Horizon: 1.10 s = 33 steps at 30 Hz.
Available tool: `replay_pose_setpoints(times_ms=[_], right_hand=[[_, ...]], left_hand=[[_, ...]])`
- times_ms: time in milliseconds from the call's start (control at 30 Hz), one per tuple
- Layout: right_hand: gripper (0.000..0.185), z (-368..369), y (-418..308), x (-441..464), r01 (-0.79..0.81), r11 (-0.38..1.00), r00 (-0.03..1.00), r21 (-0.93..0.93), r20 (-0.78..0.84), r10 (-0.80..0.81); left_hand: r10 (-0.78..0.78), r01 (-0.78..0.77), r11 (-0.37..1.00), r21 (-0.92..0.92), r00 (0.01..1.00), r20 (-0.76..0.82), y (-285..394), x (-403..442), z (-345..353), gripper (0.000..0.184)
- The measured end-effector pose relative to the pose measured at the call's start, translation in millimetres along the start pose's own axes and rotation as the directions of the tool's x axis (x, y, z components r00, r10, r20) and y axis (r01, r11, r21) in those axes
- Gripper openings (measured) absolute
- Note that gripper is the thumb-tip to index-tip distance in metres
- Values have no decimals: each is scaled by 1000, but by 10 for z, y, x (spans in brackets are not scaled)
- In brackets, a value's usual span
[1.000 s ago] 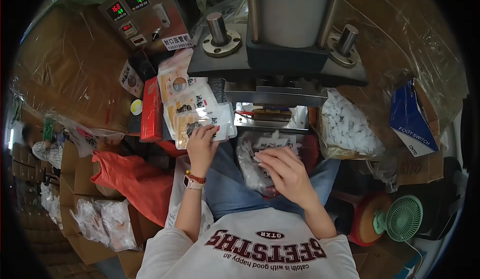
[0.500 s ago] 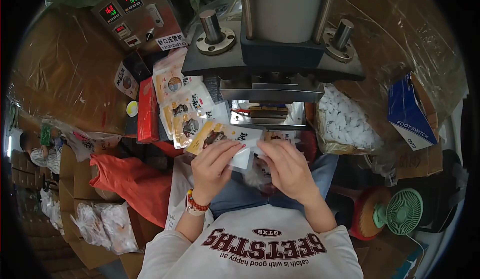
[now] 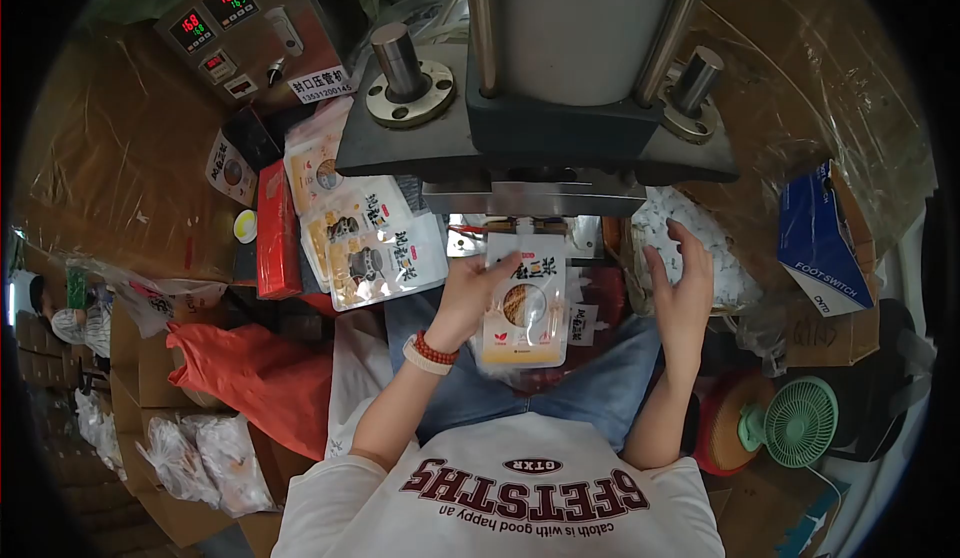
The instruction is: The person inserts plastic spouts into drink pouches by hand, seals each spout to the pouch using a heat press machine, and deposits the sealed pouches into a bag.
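My left hand [image 3: 476, 296] grips a printed pouch [image 3: 524, 323] by its left edge, thumb on top. The pouch stands upright in view, its upper end at the sealing machine's metal jaws [image 3: 535, 198]. My right hand [image 3: 684, 278] is raised with thumb and fingers apart, over the near side of a tray of small white pieces [image 3: 728, 258]; nothing shows in it. More printed pouches [image 3: 388, 260] lie fanned in a pile left of the jaws. Below the held pouch, a red container [image 3: 597, 288] with packaging in it is partly hidden.
A control box [image 3: 250, 33] with lit digits stands at the upper left, near a red box [image 3: 276, 228]. A blue carton [image 3: 822, 243] and a green fan [image 3: 802, 419] are at the right. Red cloth [image 3: 255, 373] hangs at the left. A co-worker [image 3: 85, 323] is at the far left.
A pouch has come off the pile, been turned upright and brought to the jaws in my left hand. My right hand has let go of it and moved right, its fingers spread.
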State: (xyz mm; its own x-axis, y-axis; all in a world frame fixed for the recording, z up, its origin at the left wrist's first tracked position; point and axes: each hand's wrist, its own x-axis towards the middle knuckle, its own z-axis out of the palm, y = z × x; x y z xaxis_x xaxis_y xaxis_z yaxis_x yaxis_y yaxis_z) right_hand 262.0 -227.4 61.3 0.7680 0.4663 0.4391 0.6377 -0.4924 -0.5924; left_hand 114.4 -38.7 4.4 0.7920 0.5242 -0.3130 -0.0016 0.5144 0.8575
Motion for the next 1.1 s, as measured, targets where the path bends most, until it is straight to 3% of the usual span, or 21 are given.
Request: replay_pose_setpoints(times_ms=[33, 133, 200, 267, 333, 367, 400, 433, 500, 533, 567, 600, 633, 667, 733, 833, 900, 933, 967, 1033, 1100], right_hand=[[29, 89, 144, 21, 28, 959, 999, -282, -25, -37], [26, 398, 479, 15, 36, 906, 999, -421, 32, -25], [24, 381, 516, 22, 47, 929, 996, -366, 84, -17], [23, 346, 500, 73, 52, 948, 992, -314, 122, -14], [21, 302, 527, 120, 110, 950, 985, -292, 157, -66], [21, 281, 547, 124, 107, 950, 985, -293, 158, -62], [21, 271, 566, 134, 135, 957, 984, -256, 150, -98], [22, 269, 582, 140, 167, 962, 980, -215, 143, -139], [20, 293, 657, 121, 185, 963, 981, -194, 91, -170], [19, 300, 625, 137, 192, 964, 981, -183, 26, -190], [19, 297, 582, 133, 192, 965, 981, -178, 22, -192], [18, 268, 528, 105, 39, 998, 998, -54, -56, -42], [17, 229, 442, 88, -105, 991, 987, 81, -110, 114], [17, 208, 372, 74, -100, 991, 988, 88, -109, 109], [20, 171, 232, 4, -90, 919, 976, 384, -152, 159], [24, 57, 41, -136, -28, 898, 996, 440, -64, 63], [23, 29, -72, -269, -25, 851, 1000, 524, 6, 26], [23, 21, -134, -365, -46, 802, 997, 595, 83, -4], [22, 45, -186, -473, -83, 756, 992, 649, 130, -2], [22, 152, -279, -651, -135, 710, 964, 692, 258, -69], [23, 219, -445, -740, -141, 742, 913, 656, 375, -158]], left_hand=[[2, -2, 997, -80, 1000, -3, 39, 43, 23, 22], [-65, 69, 995, -73, 996, 55, -35, 175, -89, 25], [-88, 90, 995, -39, 995, 53, -66, 171, -167, 27], [-2, -2, 883, 469, 1000, 9, 23, 149, -224, 37], [105, -24, 790, 613, 990, -97, 205, -100, -239, 47], [520, -115, 297, 948, 852, -60, 352, -269, -218, 52], [770, 40, -287, 957, 604, 206, 428, -391, -260, 60], [771, 48, -286, 957, 604, 201, 320, -412, -446, 60], [489, -47, -332, 942, 846, 214, 7, -394, -900, 69], [529, -134, -377, 916, 781, 332, 53, -444, -972, 58], [572, -163, -233, 959, 775, 271, 118, -506, -1047, 54], [601, -193, -80, 978, 774, 202, 156, -582, -1096, 51], [770, -226, -155, 962, 582, 261, 264, -570, -1067, 47], [817, -193, -200, 961, 508, 272, 399, -572, -1067, 48], [890, -148, -236, 961, 365, 274, 555, -484, -1159, 47], [708, -106, -200, 974, 672, 218, 248, -181, -1356, 40], [771, -152, -245, 958, 568, 287, 133, -137, -1271, 40], [798, -212, -70, 975, 575, 182, 109, -211, -1205, 40], [794, -220, -71, 973, 578, 188, 79, -269, -1213, 40], [694, -237, 80, 968, 710, 116, 50, -371, -1272, 43], [688, -231, 73, 970, 716, 119, 104, -457, -1197, 39]])
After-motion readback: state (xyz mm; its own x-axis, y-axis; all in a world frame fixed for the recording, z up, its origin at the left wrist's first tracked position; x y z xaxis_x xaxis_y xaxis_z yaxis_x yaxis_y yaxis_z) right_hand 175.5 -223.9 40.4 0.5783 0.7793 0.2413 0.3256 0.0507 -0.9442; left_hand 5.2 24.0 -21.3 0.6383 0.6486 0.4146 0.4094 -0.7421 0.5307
